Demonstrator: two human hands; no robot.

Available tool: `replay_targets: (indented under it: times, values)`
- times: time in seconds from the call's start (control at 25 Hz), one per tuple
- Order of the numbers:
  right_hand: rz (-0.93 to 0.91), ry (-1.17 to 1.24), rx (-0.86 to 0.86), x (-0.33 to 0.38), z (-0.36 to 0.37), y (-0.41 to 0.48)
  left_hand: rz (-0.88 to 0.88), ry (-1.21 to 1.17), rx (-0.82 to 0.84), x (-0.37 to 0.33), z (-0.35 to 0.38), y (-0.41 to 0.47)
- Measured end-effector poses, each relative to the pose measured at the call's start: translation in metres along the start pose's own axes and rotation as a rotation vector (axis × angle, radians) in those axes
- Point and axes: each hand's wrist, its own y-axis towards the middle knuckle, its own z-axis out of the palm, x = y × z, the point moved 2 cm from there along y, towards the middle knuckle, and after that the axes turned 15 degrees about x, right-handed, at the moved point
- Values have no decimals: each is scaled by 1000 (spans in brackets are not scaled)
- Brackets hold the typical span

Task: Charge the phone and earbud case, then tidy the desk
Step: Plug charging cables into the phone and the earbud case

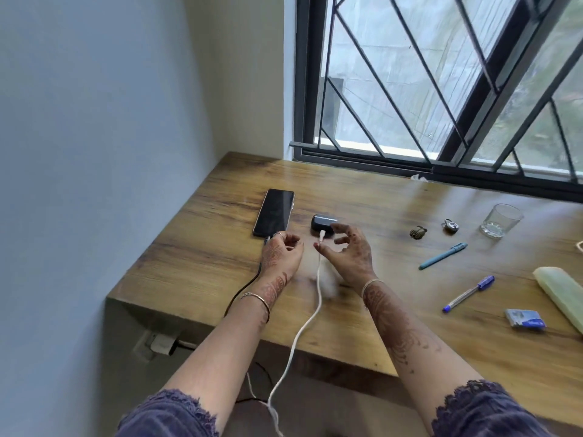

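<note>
The earbud case [324, 224] lies at frame centre on the desk [195, 260], just above the right hand [347, 252], its long axis running left-right. The white cable [319, 272] appears seated in its near side. The right hand is nearer, fingers spread wide, holding nothing. The left hand [282, 252], loosely curled and empty, rests below the phone [273, 212].

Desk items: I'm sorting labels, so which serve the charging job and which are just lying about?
Charging: phone, black cable, earbud case, white cable.

Lying about, for tidying later: glass, teal pen, blue pen, padlock, small dark object, blue packet.
</note>
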Motion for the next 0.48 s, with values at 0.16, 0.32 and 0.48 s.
replay_targets:
  times: [0.16,0.32,0.48]
  values:
    - [-2,44,-113,37,43,-44,77,22,40,23,-41,-35]
    - [-2,85,-128,82,97,-92,96,-24,39,54,-89,-83]
    - [-1,97,38,115,170,-134,7,-78,-12,103,-135,-120]
